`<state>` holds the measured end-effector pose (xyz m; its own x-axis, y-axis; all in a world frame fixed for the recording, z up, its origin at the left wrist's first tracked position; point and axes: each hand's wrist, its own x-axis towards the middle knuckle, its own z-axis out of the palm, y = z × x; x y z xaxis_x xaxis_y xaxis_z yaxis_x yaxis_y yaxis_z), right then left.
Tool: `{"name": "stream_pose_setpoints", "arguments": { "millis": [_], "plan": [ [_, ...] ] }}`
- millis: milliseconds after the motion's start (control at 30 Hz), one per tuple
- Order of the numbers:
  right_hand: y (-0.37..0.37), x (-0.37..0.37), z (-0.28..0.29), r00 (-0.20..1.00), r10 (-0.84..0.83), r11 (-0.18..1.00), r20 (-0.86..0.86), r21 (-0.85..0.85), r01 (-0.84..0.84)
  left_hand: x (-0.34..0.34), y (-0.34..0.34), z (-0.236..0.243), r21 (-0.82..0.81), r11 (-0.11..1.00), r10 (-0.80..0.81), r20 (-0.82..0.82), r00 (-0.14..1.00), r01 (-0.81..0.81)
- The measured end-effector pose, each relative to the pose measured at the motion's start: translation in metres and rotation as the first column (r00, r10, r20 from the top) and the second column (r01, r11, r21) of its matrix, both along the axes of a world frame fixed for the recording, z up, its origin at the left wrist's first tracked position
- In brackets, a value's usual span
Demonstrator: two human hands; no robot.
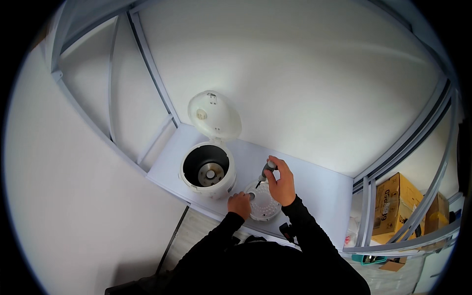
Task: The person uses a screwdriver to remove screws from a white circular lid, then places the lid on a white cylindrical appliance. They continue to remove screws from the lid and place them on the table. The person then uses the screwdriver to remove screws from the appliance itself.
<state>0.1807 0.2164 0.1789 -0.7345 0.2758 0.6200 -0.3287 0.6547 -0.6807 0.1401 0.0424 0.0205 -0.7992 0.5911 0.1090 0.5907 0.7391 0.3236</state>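
Observation:
My right hand (pixel 281 183) is closed around the grey handle of a screwdriver (pixel 268 169). Its shaft slants down toward a round white cover with rows of small holes (pixel 265 205), which lies flat on the table. Whether the tip touches the cover cannot be made out. At the cover's left edge, my left hand (pixel 240 205) has its fingers curled on a small grey rounded piece (pixel 251 195), mostly hidden. Just left of the cover stands a white rice cooker (pixel 209 169), its lid (pixel 215 115) raised. Inside its dark hollow a round metal heating plate shows.
The pale table (pixel 319 196) sits against a white wall panel, within a grey metal frame (pixel 364 211). Beyond its right side are cardboard boxes (pixel 396 206) and a teal tray (pixel 368 259) holding things. A black object (pixel 286 231) lies by the front edge.

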Motion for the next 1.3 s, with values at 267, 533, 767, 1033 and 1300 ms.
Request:
{"name": "stream_pose_setpoints", "arguments": {
  "millis": [267,533,767,1033,1300],
  "plan": [
    [0.003,0.005,0.001,1.000,0.002,1.000,-0.016,0.030,-0.002,-0.001,0.000,0.004,-0.020,0.998,0.065,-0.021,0.998,-0.066],
    [0.002,0.020,-0.007,0.999,-0.047,0.998,0.027,-0.031,0.048,0.007,-0.012,0.007,0.311,0.948,-0.050,-0.051,0.997,0.064],
    [-0.021,0.038,-0.005,0.991,-0.092,0.989,0.101,-0.106,0.102,0.001,-0.042,0.001,0.435,0.862,-0.259,-0.066,0.964,0.261],
    [-0.062,0.057,-0.017,0.971,-0.107,0.944,0.215,-0.286,0.168,-0.015,-0.062,-0.008,0.442,0.784,-0.445,-0.090,0.891,0.437],
    [-0.096,0.071,-0.031,0.937,-0.279,0.923,0.211,-0.209,0.322,-0.027,-0.064,-0.010,0.439,0.692,-0.617,-0.054,0.785,0.574]
  ]
}}
